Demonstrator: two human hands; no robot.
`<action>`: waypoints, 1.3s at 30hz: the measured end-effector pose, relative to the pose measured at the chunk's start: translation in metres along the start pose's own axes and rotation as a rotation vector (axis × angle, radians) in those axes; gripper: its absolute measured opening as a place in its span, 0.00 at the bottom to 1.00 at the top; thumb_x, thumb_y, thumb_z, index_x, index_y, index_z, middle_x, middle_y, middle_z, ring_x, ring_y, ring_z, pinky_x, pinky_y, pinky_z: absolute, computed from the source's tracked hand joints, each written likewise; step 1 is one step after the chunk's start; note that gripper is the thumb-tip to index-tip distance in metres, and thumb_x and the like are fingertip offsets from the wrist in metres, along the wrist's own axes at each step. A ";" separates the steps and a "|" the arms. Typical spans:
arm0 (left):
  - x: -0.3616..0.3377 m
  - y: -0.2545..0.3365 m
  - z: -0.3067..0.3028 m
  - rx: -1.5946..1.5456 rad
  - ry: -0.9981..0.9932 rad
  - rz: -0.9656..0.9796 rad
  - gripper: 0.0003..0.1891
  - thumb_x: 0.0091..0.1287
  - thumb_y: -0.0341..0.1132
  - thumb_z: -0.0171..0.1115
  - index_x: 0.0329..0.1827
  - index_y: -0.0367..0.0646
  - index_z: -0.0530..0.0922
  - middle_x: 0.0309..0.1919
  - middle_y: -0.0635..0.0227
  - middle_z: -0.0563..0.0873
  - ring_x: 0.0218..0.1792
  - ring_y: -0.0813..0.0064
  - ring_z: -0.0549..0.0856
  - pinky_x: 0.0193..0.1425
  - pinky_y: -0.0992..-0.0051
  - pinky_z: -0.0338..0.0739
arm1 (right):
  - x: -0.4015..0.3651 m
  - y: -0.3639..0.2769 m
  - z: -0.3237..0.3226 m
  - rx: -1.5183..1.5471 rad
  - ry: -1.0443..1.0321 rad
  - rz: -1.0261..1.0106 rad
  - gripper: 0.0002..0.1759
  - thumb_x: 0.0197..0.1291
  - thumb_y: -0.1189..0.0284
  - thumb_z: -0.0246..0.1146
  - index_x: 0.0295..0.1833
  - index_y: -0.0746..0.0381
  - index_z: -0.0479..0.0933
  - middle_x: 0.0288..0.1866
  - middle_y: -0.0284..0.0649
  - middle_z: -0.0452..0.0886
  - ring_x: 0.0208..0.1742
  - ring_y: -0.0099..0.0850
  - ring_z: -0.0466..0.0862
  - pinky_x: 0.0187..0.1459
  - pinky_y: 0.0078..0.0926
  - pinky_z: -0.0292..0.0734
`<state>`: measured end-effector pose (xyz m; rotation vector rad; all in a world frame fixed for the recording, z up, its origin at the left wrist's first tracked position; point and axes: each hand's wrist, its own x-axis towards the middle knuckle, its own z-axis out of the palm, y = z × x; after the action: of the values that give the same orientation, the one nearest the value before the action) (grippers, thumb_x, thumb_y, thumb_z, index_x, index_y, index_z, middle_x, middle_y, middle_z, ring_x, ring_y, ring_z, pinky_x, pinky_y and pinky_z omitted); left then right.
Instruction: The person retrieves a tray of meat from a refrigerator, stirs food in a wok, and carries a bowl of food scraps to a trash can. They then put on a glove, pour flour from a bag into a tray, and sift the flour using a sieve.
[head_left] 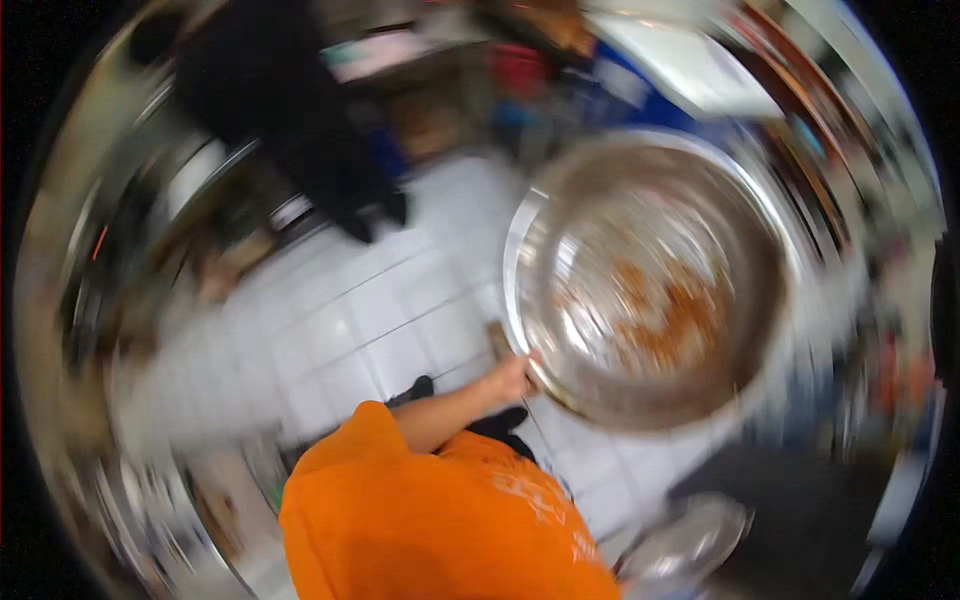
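A large round metal basin (pixel 650 390) is off the floor at right of centre, with orange-brown food or residue (pixel 675 320) on its shiny inside. My left hand (pixel 515 377) is closed on the near left edge of its rim, its arm reaching out from my orange shirt. Motion blurs the basin and its contents. My right hand does not show.
A person in dark clothes (pixel 290 100) stands at upper left on the white tiled floor (pixel 390 310). A blurred shiny metal object (pixel 690 540) is at lower right beside a dark surface (pixel 790 510). Blurred shelves and work surfaces line both sides.
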<state>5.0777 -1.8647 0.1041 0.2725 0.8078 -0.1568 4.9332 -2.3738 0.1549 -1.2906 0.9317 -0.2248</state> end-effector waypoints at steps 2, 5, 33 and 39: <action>-0.063 0.005 0.005 -0.010 -0.009 0.106 0.13 0.63 0.27 0.58 0.50 0.40 0.74 0.43 0.64 0.82 0.45 0.67 0.83 0.52 0.61 0.80 | 0.048 -0.011 0.061 -0.066 -0.128 0.133 0.29 0.65 0.62 0.50 0.66 0.68 0.61 0.62 0.50 0.69 0.61 0.44 0.74 0.57 0.42 0.79; -0.139 0.006 0.022 -0.142 0.085 0.252 0.17 0.62 0.25 0.57 0.56 0.41 0.73 0.46 0.62 0.81 0.48 0.65 0.82 0.56 0.61 0.78 | 0.113 -0.036 0.152 -0.216 -0.364 0.229 0.29 0.65 0.63 0.51 0.67 0.66 0.59 0.63 0.50 0.69 0.61 0.45 0.74 0.57 0.43 0.79; -0.577 0.307 -0.236 -0.697 0.381 1.302 0.16 0.60 0.24 0.52 0.52 0.31 0.68 0.50 0.54 0.74 0.51 0.56 0.80 0.58 0.52 0.81 | -0.349 0.139 0.614 -0.925 -1.587 0.193 0.33 0.67 0.68 0.53 0.74 0.51 0.47 0.67 0.51 0.64 0.59 0.54 0.74 0.52 0.56 0.80; -0.614 0.469 -0.290 -0.588 0.390 1.314 0.18 0.60 0.23 0.48 0.54 0.29 0.68 0.49 0.50 0.78 0.50 0.53 0.82 0.58 0.50 0.81 | -0.463 0.283 0.695 -0.737 -2.021 0.261 0.34 0.65 0.72 0.55 0.74 0.59 0.48 0.64 0.50 0.68 0.59 0.44 0.77 0.52 0.48 0.81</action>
<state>4.5712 -1.3097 0.4460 0.2285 0.8757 1.3815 5.0274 -1.4984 0.1070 -1.2490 -0.6867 1.5159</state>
